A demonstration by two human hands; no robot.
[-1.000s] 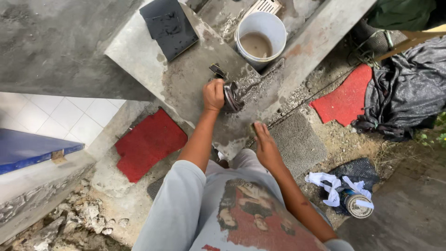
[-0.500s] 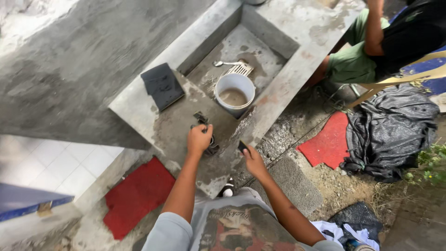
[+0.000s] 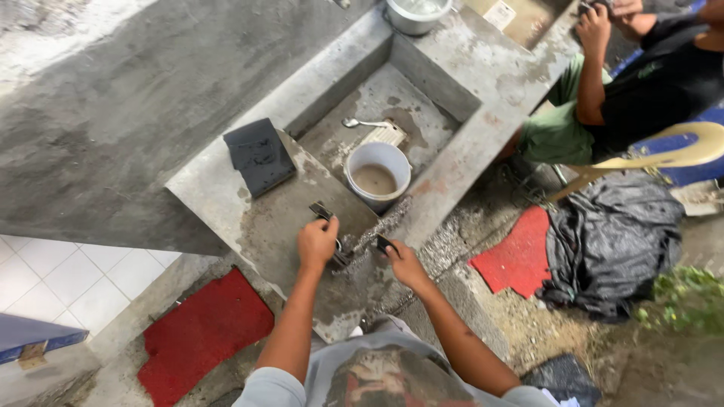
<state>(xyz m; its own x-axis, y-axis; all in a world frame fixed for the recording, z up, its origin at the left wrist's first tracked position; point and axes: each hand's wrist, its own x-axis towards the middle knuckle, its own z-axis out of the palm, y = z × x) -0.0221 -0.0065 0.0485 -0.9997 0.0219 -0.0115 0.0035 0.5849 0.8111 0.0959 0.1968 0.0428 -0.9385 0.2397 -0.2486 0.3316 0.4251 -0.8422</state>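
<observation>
Here the left hand (image 3: 317,241) rests on the wet concrete desk (image 3: 226,196), its fingers curled shut over a small dark metal part (image 3: 341,258) that shows just under the knuckles; what kind of part it is cannot be told. Just beyond those fingers lies a small black clip-like piece (image 3: 320,210) on the desk, close to the hand but apart from it. The right hand (image 3: 403,264) sits just beside the left one, with a narrow gap between them, and its fingers pinch a small black object (image 3: 385,243) at their tips. Between the two hands a rough grey strip (image 3: 383,224) runs up toward the basin edge.

Past the fingers of both hands, a white bucket (image 3: 377,175) with murky brown water stands in the sunken basin (image 3: 422,98), touching its near wall. Behind the bucket, farther from the fingers, a metal spoon (image 3: 360,123) and a pale ribbed drain grate (image 3: 385,136) lie on the basin floor. Far left of the left hand's fingers, a dark square slab (image 3: 259,155) lies flat on the desk. A metal pot (image 3: 416,13) stands at the far rim.

Below the hands, red mats (image 3: 200,332) lie on the ground to either side. To the right of the right hand's fingers, well apart, sits a crumpled black plastic sheet (image 3: 611,245), and another person (image 3: 641,83) is seated on a yellowish chair (image 3: 679,147).
</observation>
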